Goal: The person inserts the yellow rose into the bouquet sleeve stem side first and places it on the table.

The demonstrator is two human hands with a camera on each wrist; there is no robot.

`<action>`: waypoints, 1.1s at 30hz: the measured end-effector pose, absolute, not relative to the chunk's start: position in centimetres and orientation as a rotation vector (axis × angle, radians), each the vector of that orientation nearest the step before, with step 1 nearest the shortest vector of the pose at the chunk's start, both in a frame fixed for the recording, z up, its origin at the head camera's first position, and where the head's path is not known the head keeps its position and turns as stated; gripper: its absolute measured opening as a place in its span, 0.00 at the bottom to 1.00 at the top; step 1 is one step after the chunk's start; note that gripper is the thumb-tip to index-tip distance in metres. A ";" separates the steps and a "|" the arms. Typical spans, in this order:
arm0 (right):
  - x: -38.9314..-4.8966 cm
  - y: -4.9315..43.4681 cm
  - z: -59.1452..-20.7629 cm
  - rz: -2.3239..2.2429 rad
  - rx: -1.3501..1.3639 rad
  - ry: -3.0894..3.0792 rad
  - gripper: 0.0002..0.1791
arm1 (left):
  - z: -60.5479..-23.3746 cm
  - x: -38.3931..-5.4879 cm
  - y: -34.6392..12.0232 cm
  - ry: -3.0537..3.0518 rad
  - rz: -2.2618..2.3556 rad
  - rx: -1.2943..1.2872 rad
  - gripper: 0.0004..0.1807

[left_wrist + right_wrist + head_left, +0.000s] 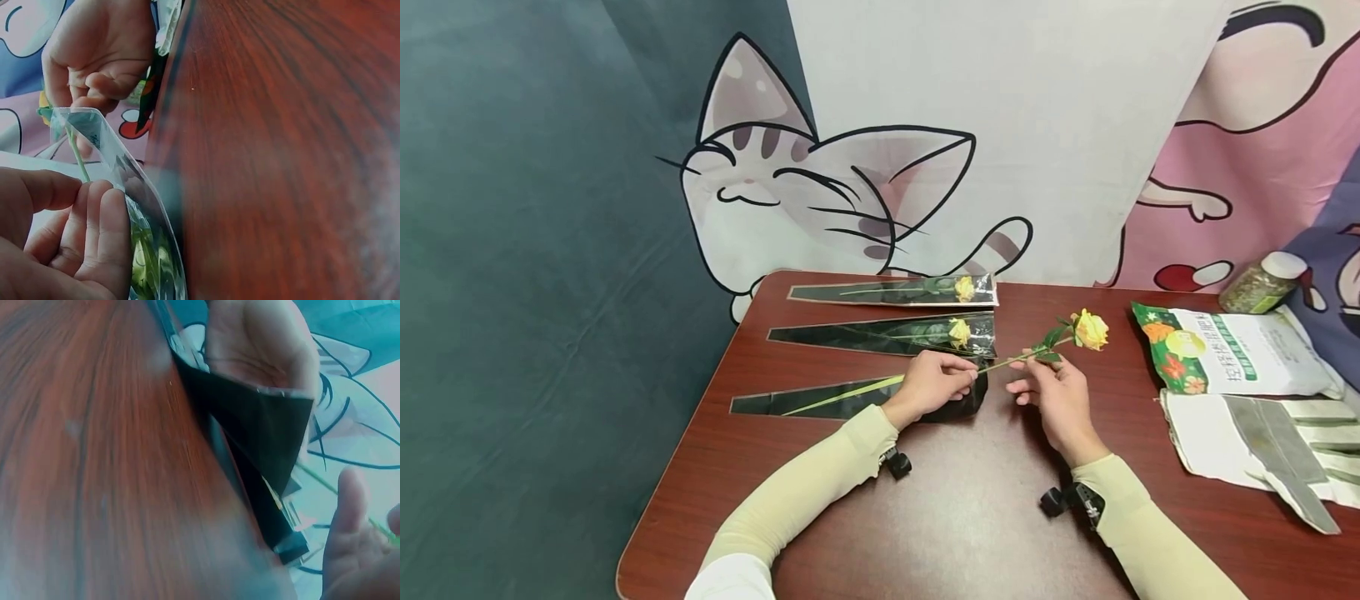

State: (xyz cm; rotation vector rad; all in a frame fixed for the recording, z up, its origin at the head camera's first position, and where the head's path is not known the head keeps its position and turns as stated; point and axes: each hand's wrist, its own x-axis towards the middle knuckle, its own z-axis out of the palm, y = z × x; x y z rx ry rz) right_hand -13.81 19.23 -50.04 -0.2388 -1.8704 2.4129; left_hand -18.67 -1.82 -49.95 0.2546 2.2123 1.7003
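Observation:
A yellow rose (1090, 330) is held in the air, its long green stem (1000, 364) slanting down to the left. My left hand (934, 385) pinches the stem between thumb and fingertips, over the mouth of the nearest black-backed flower sleeve (842, 398). The stem's lower end shows along that sleeve; whether it lies inside or on top is unclear. Below the bloom, my right hand (1058, 404) touches the stem with its fingers, the thumb standing apart. In the left wrist view the clear sleeve lip (115, 144) stands up beside the stem.
Two sleeves, the middle one (850, 335) and the back one (880, 292), each contain a yellow rose. To the right lie a white-and-green bag (1262, 354), grey-and-white gloves (1262, 446) and a jar (1262, 283) with a white lid. A cartoon cloth hangs behind the table (940, 517).

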 end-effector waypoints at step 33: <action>-14.0 18.8 -50.5 2.348 -0.463 -1.852 0.13 | -50.0 -18.9 -1.6 2.252 1.709 0.297 0.08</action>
